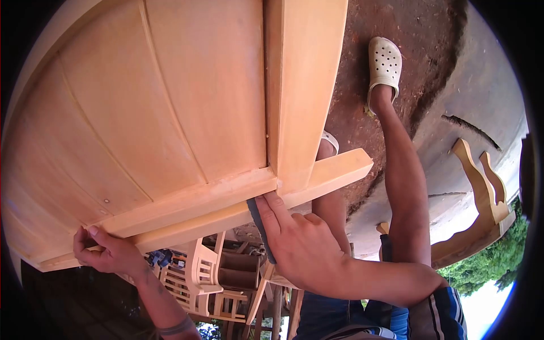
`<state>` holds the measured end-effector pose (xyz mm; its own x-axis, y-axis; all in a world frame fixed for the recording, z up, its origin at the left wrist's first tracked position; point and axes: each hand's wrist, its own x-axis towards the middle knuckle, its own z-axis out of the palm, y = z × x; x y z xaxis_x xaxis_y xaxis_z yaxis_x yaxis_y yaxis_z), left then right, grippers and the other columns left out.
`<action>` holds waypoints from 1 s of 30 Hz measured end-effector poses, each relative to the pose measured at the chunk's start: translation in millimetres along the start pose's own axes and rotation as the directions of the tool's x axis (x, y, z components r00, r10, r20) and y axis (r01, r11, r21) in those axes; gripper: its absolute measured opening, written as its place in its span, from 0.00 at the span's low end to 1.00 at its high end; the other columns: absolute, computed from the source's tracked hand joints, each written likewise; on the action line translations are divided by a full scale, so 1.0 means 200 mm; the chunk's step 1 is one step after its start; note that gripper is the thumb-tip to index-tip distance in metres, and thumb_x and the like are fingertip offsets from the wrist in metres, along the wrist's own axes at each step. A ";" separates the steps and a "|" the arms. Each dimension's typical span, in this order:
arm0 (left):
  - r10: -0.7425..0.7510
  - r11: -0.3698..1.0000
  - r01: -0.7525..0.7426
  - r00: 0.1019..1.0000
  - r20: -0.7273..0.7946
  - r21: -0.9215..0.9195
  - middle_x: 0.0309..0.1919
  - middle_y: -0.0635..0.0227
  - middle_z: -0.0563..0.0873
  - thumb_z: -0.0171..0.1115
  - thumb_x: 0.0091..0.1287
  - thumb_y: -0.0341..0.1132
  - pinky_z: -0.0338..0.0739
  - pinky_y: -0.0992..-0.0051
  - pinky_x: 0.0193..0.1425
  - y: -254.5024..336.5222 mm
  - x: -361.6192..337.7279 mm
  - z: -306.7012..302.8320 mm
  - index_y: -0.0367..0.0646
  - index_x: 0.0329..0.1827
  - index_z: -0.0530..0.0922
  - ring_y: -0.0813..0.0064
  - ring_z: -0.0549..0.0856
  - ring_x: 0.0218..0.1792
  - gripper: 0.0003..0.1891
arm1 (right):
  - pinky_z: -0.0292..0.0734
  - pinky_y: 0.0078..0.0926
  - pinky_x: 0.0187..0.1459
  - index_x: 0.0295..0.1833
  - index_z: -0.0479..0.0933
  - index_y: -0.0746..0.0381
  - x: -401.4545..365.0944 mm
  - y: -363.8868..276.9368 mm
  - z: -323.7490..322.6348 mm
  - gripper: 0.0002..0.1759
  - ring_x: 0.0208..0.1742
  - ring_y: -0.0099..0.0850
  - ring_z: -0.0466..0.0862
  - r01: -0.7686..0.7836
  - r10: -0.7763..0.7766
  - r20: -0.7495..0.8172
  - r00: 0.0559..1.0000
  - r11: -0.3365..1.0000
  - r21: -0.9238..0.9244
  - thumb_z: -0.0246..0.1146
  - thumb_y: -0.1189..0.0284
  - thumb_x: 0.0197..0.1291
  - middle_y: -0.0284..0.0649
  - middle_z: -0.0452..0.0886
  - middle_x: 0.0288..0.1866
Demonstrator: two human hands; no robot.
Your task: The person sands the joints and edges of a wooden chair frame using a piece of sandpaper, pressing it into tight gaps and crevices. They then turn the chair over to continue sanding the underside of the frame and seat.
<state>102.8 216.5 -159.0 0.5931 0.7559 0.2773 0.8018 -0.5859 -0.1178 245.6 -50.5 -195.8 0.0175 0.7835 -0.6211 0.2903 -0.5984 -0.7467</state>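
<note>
A large pale wooden panel (pixel 187 96) with grooved boards and a frame fills the upper left. My left hand (pixel 110 252) grips the lower rail (pixel 192 201) near its left end, with the fingers curled at the edge. My right hand (pixel 306 243) is closed on a dark grey strip of sandpaper (pixel 258 229). Its fingers press the sandpaper against the lower wooden bar (pixel 226 218), close to the joint with the upright post (pixel 297 102). Part of the sandpaper is hidden under the fingers.
A foot in a cream clog (pixel 385 62) stands on the brown dirt ground (pixel 362 113). Curved wooden pieces (pixel 479 192) lie at the right by grey concrete. Wooden chairs (pixel 201 269) and other furniture stand beyond the lower bar.
</note>
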 end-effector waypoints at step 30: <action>-0.030 0.998 0.032 0.999 0.043 -0.052 0.47 0.61 0.71 0.59 0.72 0.34 0.71 0.72 0.46 0.03 0.00 -0.01 0.37 0.54 0.73 0.73 0.71 0.39 0.13 | 0.83 0.34 0.34 0.68 0.59 0.81 0.00 -0.02 -0.03 0.37 0.33 0.44 0.87 -0.073 0.062 0.096 0.993 0.991 0.111 0.57 0.77 0.51 0.68 0.64 0.68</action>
<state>106.9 212.4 -157.2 0.5713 0.7849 0.2398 0.8156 -0.5757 -0.0586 249.4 -47.9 -191.3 -0.0566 0.7251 -0.6863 0.1799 -0.6687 -0.7214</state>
